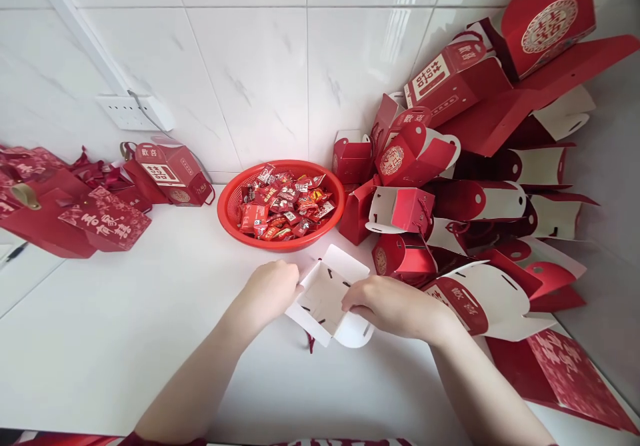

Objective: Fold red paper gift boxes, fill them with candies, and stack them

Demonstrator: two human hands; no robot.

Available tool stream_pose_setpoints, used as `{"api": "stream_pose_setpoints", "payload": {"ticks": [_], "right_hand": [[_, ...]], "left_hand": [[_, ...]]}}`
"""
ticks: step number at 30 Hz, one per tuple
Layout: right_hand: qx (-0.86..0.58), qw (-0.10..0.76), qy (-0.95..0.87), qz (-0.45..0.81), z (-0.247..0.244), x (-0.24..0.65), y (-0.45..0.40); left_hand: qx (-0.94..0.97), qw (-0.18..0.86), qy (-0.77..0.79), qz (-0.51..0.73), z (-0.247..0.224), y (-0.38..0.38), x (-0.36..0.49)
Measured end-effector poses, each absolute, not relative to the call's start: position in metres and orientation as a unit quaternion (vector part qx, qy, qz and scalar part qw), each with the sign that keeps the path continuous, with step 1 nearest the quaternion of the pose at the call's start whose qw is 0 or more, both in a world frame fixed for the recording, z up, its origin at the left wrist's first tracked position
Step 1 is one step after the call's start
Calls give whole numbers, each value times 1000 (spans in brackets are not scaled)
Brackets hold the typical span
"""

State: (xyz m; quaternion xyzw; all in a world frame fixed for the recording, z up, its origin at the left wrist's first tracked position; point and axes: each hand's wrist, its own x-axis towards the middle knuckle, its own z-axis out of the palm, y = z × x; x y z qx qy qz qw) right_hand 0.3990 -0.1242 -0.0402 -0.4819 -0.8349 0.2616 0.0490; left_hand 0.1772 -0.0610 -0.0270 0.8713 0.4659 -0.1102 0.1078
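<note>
White on the inside, an open box (pixel 315 299) was between two hands at a white table (pixel 165 339). The left hand (pixel 270 289) held its left edge, with fingers and thumb closed on it. The right hand (pixel 383 303) bent over the other side, fingertips inside (I could not tell if they pinched it). Just behind was a red basket (pixel 280 245) of small shiny packets (pixel 285 203). Many red boxes (pixel 413 156) were piled on the right.
</note>
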Motion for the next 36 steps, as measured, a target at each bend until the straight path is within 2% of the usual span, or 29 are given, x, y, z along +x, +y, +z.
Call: {"api": "stream_pose_setpoints", "payload": {"ticks": [3, 7, 12, 17, 22, 28, 32, 36], "right_hand": [[-477, 40, -846, 237, -42, 398, -123], [-474, 4, -873, 112, -48, 394, -121], [-432, 11, -901, 22, -59, 391, -107], [-426, 57, -901, 57, -65, 396, -99], [-436, 91, -886, 130, -61, 406, -100], [-465, 112, -854, 203, -54, 412, -99], [-462, 124, -856, 195, -51, 410, -101], [-450, 128, -866, 178, -50, 397, -108]], "left_hand": [[884, 144, 434, -99, -29, -52, 173], [911, 136, 384, -69, -30, -42, 166], [886, 151, 431, -81, -35, -35, 161], [911, 109, 398, -9, -26, -38, 163], [936, 248, 250, -4, -23, -40, 166], [909, 341, 224, -84, -42, -30, 163], [900, 327, 281, -65, -41, -34, 169], [921, 270, 278, -43, -39, -42, 178]]}}
